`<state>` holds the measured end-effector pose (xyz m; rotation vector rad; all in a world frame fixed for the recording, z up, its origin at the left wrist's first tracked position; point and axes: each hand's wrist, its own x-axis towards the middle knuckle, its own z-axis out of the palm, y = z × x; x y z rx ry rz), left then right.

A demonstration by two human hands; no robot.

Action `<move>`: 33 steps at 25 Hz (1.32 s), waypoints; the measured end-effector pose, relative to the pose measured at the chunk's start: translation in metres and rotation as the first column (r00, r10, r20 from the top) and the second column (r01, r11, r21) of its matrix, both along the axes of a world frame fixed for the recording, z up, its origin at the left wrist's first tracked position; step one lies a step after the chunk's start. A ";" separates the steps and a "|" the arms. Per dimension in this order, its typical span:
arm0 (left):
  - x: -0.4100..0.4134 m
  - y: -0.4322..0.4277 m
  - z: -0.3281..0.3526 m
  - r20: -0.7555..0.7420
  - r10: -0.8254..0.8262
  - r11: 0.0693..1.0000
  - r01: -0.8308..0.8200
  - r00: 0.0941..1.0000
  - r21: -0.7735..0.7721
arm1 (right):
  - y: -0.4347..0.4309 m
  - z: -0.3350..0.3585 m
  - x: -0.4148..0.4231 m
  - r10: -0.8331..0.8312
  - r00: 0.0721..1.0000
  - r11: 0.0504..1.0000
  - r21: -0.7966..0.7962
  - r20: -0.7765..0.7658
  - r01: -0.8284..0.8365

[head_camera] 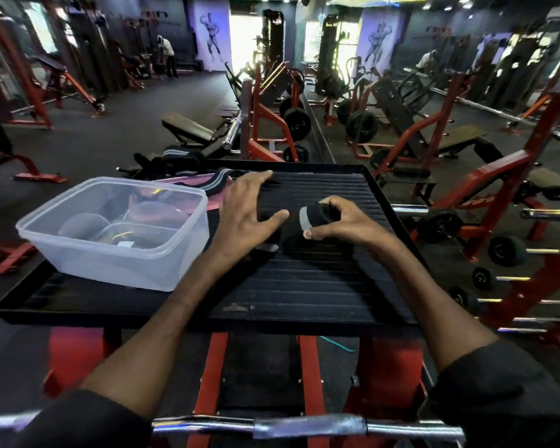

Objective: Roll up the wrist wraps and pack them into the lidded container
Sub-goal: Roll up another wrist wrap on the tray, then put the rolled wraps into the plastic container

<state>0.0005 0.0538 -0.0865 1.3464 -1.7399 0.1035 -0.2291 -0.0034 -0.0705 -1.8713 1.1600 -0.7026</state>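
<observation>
A: Why is the clear plastic container [117,234] on the ridged black worktop [304,286]?
B: It is open, near for packing; dark shapes lie inside.
A: And the left hand [243,218]?
B: Its grip is spread, flat on the loose strap.
A: The right hand [343,221]?
B: It pinches the soft black wrist wrap [317,216], rolled round.

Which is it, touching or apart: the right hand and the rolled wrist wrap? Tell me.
Touching. The head view shows the right hand with its fingers and thumb closed around the rolled wrist wrap, no gap between them.
</observation>
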 end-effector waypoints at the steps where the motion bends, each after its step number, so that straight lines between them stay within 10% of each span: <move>1: 0.009 0.003 -0.002 -0.028 0.067 0.994 -0.064 0.997 0.084 | -0.003 0.002 0.009 0.030 0.985 0.998 -0.053 -0.167 -0.039; 4: 0.032 0.003 -0.016 -0.050 0.065 0.893 -0.036 0.997 0.449 | -0.010 -0.004 0.032 0.100 0.890 0.986 -0.075 -0.444 -0.148; 7: 0.042 -0.003 -0.024 -0.090 -0.106 0.777 0.139 0.990 0.614 | -0.016 -0.017 0.042 0.124 0.917 0.983 -0.079 -0.379 -0.165; 13: 0.035 -0.008 -0.022 -0.143 -0.130 0.719 0.192 0.981 0.667 | -0.015 -0.021 0.043 0.177 0.960 0.979 -0.062 -0.216 -0.194; 26: 0.061 0.032 0.087 0.057 0.028 0.971 -0.040 0.998 0.234 | -0.016 0.066 0.091 0.218 0.972 0.933 -0.310 0.084 -0.183; 33: 0.169 0.102 0.106 -0.208 0.123 0.898 -0.020 0.970 0.439 | 0.000 0.090 0.194 0.481 0.877 0.857 -0.223 0.017 -0.465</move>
